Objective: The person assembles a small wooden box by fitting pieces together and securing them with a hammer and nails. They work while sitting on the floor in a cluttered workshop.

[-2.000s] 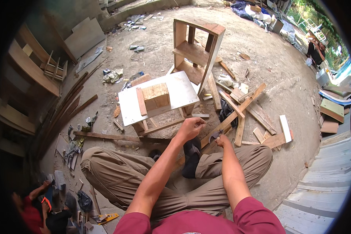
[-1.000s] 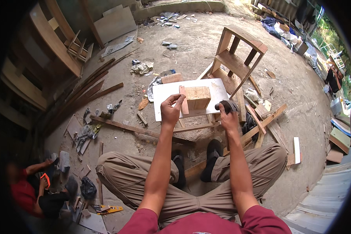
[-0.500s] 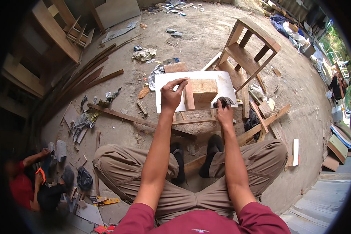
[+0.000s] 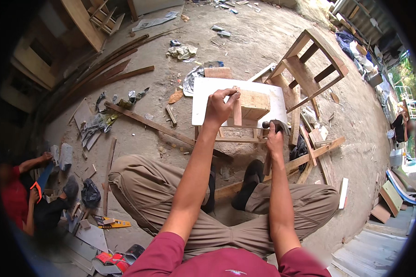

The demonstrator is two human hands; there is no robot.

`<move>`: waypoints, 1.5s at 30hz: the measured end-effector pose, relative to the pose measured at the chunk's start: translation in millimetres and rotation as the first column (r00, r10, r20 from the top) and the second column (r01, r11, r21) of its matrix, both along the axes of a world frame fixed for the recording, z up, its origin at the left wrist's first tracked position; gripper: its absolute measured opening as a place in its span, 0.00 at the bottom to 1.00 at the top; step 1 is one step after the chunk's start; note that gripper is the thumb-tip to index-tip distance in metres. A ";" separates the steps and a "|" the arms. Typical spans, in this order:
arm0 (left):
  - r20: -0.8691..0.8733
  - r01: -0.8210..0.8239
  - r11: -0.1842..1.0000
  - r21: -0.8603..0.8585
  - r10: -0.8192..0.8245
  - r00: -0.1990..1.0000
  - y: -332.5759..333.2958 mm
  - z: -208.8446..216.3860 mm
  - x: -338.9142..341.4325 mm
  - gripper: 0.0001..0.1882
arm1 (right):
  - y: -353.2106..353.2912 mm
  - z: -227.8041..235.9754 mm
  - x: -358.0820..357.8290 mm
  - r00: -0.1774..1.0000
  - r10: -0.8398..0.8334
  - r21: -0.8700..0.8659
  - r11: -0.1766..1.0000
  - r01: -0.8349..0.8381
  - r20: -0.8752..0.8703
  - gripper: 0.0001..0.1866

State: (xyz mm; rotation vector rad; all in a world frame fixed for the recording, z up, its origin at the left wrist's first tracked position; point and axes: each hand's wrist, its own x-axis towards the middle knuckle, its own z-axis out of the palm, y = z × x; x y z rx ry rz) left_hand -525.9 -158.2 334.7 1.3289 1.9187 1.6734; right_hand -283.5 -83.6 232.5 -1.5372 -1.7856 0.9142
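And here's the left hand [image 4: 220,107] up at the far end of a narrow wooden strip [image 4: 237,114], thumb and forefinger drawn narrow; whether a tiny piece sits between them, I can't tell. Over on the other side, the right hand [image 4: 275,141] has a hammer [image 4: 279,125], fingers wrapped round it just below the head, the handle pointing back toward the person. The strip lies along the left side of a wooden block [image 4: 254,104], both on the white-topped table [image 4: 205,98]. So how far along are we? The block looks formed, and the strip appears to be in place beside it. Fastened? The view doesn't settle that. The hammer head is apart from the strip, so no blow is landing, and any hammering there looks unfinished.
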 end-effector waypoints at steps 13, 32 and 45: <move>-0.141 0.011 0.999 0.042 -0.005 0.990 -0.9 -2.5 -3.2 0.10 | 0.3 1.8 4.6 0.998 -0.059 -0.078 0.995 0.060 0.026 0.41; -0.238 -0.051 0.965 0.259 0.115 0.964 7.6 -26.4 9.8 0.07 | -18.2 132.9 -4.7 0.996 0.026 -0.051 0.998 -0.030 -0.091 0.24; -0.043 -0.082 0.964 0.254 0.096 0.994 6.8 -36.6 11.0 0.07 | -20.0 208.7 -97.6 0.901 0.434 0.269 0.868 -0.417 -0.002 0.16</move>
